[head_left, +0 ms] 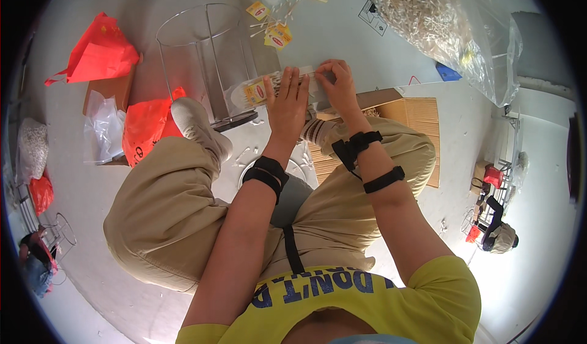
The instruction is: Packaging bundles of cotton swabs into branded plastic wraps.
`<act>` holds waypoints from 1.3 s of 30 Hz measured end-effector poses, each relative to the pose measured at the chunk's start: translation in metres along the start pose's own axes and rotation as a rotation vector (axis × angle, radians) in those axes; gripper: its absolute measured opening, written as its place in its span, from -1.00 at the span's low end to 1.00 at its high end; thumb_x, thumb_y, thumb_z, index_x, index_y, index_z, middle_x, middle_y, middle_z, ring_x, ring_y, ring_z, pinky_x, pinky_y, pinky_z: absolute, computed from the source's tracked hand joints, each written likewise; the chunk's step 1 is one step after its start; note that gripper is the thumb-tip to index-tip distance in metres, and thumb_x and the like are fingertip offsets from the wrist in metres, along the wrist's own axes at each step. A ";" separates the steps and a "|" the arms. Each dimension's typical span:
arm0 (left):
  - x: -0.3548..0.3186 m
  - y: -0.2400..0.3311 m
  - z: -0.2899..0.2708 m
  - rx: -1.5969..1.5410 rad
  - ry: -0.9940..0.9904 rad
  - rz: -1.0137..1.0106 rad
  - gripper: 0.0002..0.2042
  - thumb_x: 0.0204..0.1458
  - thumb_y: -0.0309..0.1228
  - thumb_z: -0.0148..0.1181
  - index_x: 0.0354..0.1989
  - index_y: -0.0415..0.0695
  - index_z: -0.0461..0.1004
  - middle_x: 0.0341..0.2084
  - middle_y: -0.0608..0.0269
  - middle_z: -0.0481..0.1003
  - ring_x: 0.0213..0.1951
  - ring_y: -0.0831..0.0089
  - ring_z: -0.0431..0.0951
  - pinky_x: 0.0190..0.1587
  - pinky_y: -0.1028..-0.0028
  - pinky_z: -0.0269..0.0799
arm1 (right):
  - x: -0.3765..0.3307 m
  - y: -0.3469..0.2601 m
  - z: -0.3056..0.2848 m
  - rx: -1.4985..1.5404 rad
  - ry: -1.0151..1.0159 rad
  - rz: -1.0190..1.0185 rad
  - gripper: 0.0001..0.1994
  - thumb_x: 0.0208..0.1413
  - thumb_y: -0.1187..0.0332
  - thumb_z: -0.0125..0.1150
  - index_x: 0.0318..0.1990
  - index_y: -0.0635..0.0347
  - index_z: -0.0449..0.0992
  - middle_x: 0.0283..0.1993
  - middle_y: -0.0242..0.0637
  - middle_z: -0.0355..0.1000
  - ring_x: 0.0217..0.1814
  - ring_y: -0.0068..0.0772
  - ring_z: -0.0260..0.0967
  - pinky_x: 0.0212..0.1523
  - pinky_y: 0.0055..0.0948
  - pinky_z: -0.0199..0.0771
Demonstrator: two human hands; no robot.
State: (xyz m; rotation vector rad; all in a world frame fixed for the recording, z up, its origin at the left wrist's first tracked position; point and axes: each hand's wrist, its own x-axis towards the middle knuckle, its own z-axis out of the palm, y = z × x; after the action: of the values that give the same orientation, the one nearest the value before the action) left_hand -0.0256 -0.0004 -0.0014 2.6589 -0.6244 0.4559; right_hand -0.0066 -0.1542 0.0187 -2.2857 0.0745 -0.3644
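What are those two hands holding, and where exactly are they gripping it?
A small clear packet of pale sticks with a yellow label. The left hand lies flat over its middle; the right hand pinches its right end between the fingertips.

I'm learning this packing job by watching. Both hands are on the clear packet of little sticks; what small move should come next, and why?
Probably pinch and press along the packet's open end. The left hand lies flat on the filled clear packet, pinning it, while the right hand's fingertips pinch its end by the cardboard sheet. That suggests the sticks are in and the end needs closing.
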 end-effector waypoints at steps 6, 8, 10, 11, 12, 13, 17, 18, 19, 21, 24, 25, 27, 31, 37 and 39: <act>0.007 -0.001 -0.004 -0.062 -0.032 -0.053 -0.60 0.08 -0.29 0.15 0.12 -0.01 0.39 0.17 0.27 0.34 0.30 0.36 0.17 0.32 -0.18 -0.19 | -0.001 0.001 0.000 0.023 -0.007 -0.047 -0.87 -0.07 0.52 0.29 -0.34 0.20 0.49 -0.20 -0.28 0.41 -0.06 -0.19 0.31 -0.06 -0.33 0.38; 0.004 -0.001 -0.007 -0.086 0.043 -0.072 -0.58 0.09 -0.30 0.11 0.16 -0.06 0.36 0.24 0.27 0.26 0.33 0.36 0.13 0.32 -0.18 -0.22 | -0.002 0.002 0.000 0.173 0.003 0.163 -0.85 -0.03 0.51 0.27 -0.27 0.21 0.50 -0.18 -0.26 0.42 -0.04 -0.19 0.31 -0.07 -0.34 0.39; -0.005 0.004 -0.010 -0.115 0.017 -0.030 -0.55 0.10 -0.30 0.09 0.19 -0.08 0.32 0.27 0.27 0.22 0.34 0.37 0.11 0.32 -0.18 -0.24 | -0.005 0.005 -0.002 0.167 0.023 0.126 -0.85 -0.01 0.51 0.25 -0.25 0.21 0.49 -0.17 -0.26 0.41 -0.04 -0.20 0.31 -0.07 -0.34 0.39; -0.010 0.008 -0.012 -0.146 -0.007 0.009 -0.53 0.11 -0.29 0.07 0.22 -0.11 0.29 0.30 0.27 0.18 0.35 0.37 0.08 0.33 -0.17 -0.26 | -0.007 0.007 -0.004 0.160 0.041 0.088 -0.85 0.02 0.51 0.22 -0.22 0.21 0.49 -0.15 -0.26 0.41 -0.03 -0.21 0.31 -0.07 -0.34 0.39; -0.015 0.008 -0.011 -0.140 -0.008 0.009 -0.53 0.11 -0.29 0.07 0.22 -0.11 0.29 0.30 0.27 0.18 0.35 0.37 0.08 0.33 -0.17 -0.26 | -0.007 0.007 -0.003 0.166 0.040 0.087 -0.85 0.02 0.51 0.22 -0.22 0.21 0.49 -0.15 -0.26 0.41 -0.03 -0.21 0.31 -0.07 -0.34 0.39; -0.019 0.010 -0.009 -0.115 -0.035 0.034 -0.49 0.11 -0.26 0.07 0.24 -0.13 0.26 0.31 0.26 0.16 0.37 0.37 0.05 0.33 -0.17 -0.27 | -0.007 0.006 -0.002 0.180 0.033 0.065 -0.86 0.03 0.53 0.19 -0.22 0.21 0.49 -0.13 -0.26 0.41 -0.02 -0.22 0.31 -0.07 -0.35 0.40; -0.023 0.016 -0.002 -0.026 -0.137 0.038 -0.38 0.06 -0.14 0.11 0.27 -0.19 0.19 0.33 0.19 0.11 0.40 0.34 -0.04 0.34 -0.15 -0.28 | -0.007 0.002 -0.003 0.142 -0.015 0.017 -0.84 0.06 0.58 0.10 -0.21 0.19 0.51 -0.09 -0.27 0.39 -0.01 -0.23 0.29 -0.11 -0.39 0.40; -0.019 0.019 -0.003 -0.027 -0.137 0.040 -0.38 0.06 -0.14 0.11 0.27 -0.19 0.19 0.33 0.19 0.11 0.40 0.34 -0.04 0.34 -0.15 -0.28 | -0.007 0.001 -0.004 0.141 -0.013 0.018 -0.84 0.06 0.58 0.10 -0.21 0.19 0.51 -0.09 -0.27 0.39 -0.01 -0.23 0.29 -0.11 -0.39 0.40; -0.015 0.021 -0.003 -0.026 -0.153 0.011 -0.35 0.04 -0.12 0.13 0.27 -0.20 0.19 0.33 0.17 0.10 0.40 0.33 -0.05 0.34 -0.14 -0.27 | -0.007 0.001 -0.004 0.117 -0.022 0.012 -0.83 0.06 0.59 0.09 -0.20 0.19 0.52 -0.09 -0.27 0.39 -0.01 -0.23 0.28 -0.12 -0.39 0.40; -0.008 0.024 -0.002 -0.026 -0.170 -0.017 -0.33 0.02 -0.10 0.14 0.27 -0.20 0.19 0.33 0.15 0.09 0.40 0.32 -0.07 0.35 -0.13 -0.27 | -0.006 0.000 -0.005 0.093 -0.030 0.005 -0.82 0.06 0.60 0.09 -0.20 0.18 0.53 -0.08 -0.28 0.39 -0.02 -0.23 0.28 -0.13 -0.40 0.40; 0.000 0.024 0.000 0.002 -0.105 -0.028 -0.31 0.01 -0.07 0.15 0.28 -0.21 0.18 0.33 0.13 0.10 0.40 0.31 -0.06 0.35 -0.12 -0.27 | -0.005 0.002 -0.004 0.080 -0.010 -0.023 -0.81 0.06 0.60 0.08 -0.20 0.18 0.54 -0.08 -0.27 0.39 -0.03 -0.22 0.28 -0.13 -0.38 0.40; 0.001 0.023 0.001 0.016 -0.128 -0.037 -0.30 0.01 -0.07 0.15 0.28 -0.22 0.17 0.32 0.14 0.11 0.39 0.31 -0.04 0.35 -0.12 -0.27 | -0.005 0.002 -0.004 0.064 -0.004 -0.040 -0.82 0.06 0.60 0.08 -0.20 0.19 0.54 -0.08 -0.27 0.39 -0.03 -0.21 0.28 -0.13 -0.38 0.40; 0.002 0.021 0.002 0.034 -0.150 -0.050 -0.29 0.00 -0.06 0.15 0.28 -0.22 0.17 0.31 0.14 0.12 0.38 0.31 -0.02 0.36 -0.12 -0.27 | -0.004 0.003 -0.003 0.051 0.000 -0.061 -0.82 0.06 0.60 0.07 -0.21 0.19 0.54 -0.08 -0.27 0.39 -0.03 -0.21 0.28 -0.13 -0.38 0.40; -0.001 0.024 0.002 0.051 -0.173 -0.043 -0.24 -0.04 -0.04 0.18 0.29 -0.24 0.14 0.29 0.11 0.14 0.36 0.27 0.03 0.36 -0.12 -0.25 | -0.005 0.006 0.002 0.051 0.031 -0.040 -0.82 0.07 0.57 0.08 -0.19 0.19 0.54 -0.11 -0.24 0.41 -0.05 -0.19 0.30 -0.13 -0.36 0.41; -0.007 0.028 0.006 0.094 -0.219 -0.030 -0.22 0.02 -0.03 0.09 0.34 -0.24 0.04 0.33 0.05 0.04 0.38 0.20 -0.04 0.37 -0.09 -0.25 | 0.043 -0.004 0.016 0.078 0.110 0.203 -0.85 0.07 0.44 0.16 -0.19 0.23 0.51 -0.22 -0.17 0.45 -0.21 -0.23 0.42 -0.17 -0.30 0.45; -0.009 0.028 0.011 0.104 -0.208 -0.041 -0.22 0.03 -0.03 0.08 0.35 -0.24 0.02 0.33 0.05 0.03 0.38 0.18 -0.05 0.38 -0.08 -0.25 | 0.075 -0.007 0.031 0.051 0.114 0.186 -0.83 0.07 0.40 0.19 -0.20 0.24 0.51 -0.25 -0.17 0.46 -0.25 -0.25 0.44 -0.18 -0.29 0.45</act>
State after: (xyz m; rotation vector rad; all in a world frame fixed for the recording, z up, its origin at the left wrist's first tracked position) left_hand -0.0443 -0.0251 -0.0066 2.8360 -0.6200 0.2057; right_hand 0.0735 -0.1397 0.0219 -2.1853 0.3289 -0.3938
